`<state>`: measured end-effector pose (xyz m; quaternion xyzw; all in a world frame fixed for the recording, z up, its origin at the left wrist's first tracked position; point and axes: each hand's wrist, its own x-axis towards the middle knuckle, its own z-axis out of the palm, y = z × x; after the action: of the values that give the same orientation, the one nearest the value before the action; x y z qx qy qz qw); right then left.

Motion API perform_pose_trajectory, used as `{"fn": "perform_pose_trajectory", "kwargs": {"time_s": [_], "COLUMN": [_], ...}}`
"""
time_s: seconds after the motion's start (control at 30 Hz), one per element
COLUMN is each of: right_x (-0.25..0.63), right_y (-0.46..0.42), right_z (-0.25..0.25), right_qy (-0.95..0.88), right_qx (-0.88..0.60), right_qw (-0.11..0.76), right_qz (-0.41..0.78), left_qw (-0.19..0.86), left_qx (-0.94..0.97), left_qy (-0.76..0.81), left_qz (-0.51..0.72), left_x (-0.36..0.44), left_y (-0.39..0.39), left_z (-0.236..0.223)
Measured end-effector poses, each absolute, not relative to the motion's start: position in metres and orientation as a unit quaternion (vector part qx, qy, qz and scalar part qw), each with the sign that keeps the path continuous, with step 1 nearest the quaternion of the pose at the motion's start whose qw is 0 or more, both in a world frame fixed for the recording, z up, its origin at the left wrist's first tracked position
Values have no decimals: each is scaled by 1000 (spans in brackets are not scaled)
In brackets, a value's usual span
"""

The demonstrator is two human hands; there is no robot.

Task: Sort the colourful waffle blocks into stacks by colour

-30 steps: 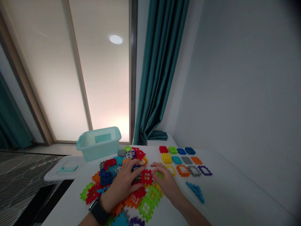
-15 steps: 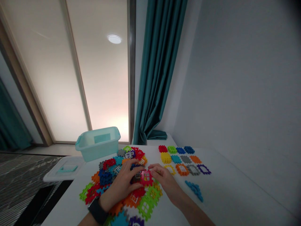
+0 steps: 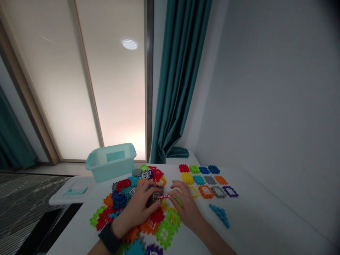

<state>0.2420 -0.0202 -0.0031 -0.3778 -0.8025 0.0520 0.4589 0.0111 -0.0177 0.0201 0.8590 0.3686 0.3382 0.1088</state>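
A pinkish-red window tile (image 3: 164,196) is turned nearly edge-on between my hands, above the pile. My right hand (image 3: 187,204) pinches its right end between thumb and fingers. A bit of green piece (image 3: 176,200) shows at those fingers; whether they hold it too is unclear. To the left, my left hand (image 3: 138,202), with a dark watch at its wrist, curves over the pile, thumb and fingers apart around the tile's other end. Between them lies a dark grey window tile (image 3: 156,197). Green window tiles (image 3: 168,228) and an orange tile (image 3: 149,225) lie nearer me.
Right of the pile, toothed tiles stand in rows, among them a yellow stack (image 3: 187,178) and an orange frame (image 3: 205,191). Nearer lies a blue piece (image 3: 220,215). A teal bin (image 3: 111,164) and its clear lid (image 3: 73,190) are at the left.
The pinkish-red tile has turned from face-on to nearly edge-on. My right hand has shifted slightly and its fingers have spread; the left hand has hardly moved.
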Motion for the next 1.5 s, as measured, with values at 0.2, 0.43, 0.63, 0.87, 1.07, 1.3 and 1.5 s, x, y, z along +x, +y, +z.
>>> {"fn": "perform_pose_trajectory", "kwargs": {"time_s": [0.2, 0.43, 0.63, 0.87, 1.07, 1.3, 1.5], "right_x": [243, 244, 240, 239, 240, 239, 243], "right_y": [-26, -24, -24, -24, -24, -24, -22], "right_z": [6, 2, -4, -3, -3, -3, -1], "right_qy": [-828, -830, -827, -830, -832, -827, -834], "right_qx": [-276, -310, -344, -340, -343, -353, -349], "right_qw": [472, 455, 444, 440, 436, 436, 426], "right_qz": [-125, -90, -17, -25, -21, -20, -31], "left_qw": [209, 205, 36, -28, -41, -45, -40], "left_qx": [846, 834, 848, 856, 858, 856, 857], "left_qy": [343, 342, 369, 372, 379, 388, 393], "left_qz": [350, 381, 380, 357, 345, 338, 332], "left_x": [9, 6, 1, 0, 2, 3, 6], "left_y": [-20, -15, -6, -6, -7, -6, -5], "left_z": [26, 20, 8, 8, 11, 8, 8]}}
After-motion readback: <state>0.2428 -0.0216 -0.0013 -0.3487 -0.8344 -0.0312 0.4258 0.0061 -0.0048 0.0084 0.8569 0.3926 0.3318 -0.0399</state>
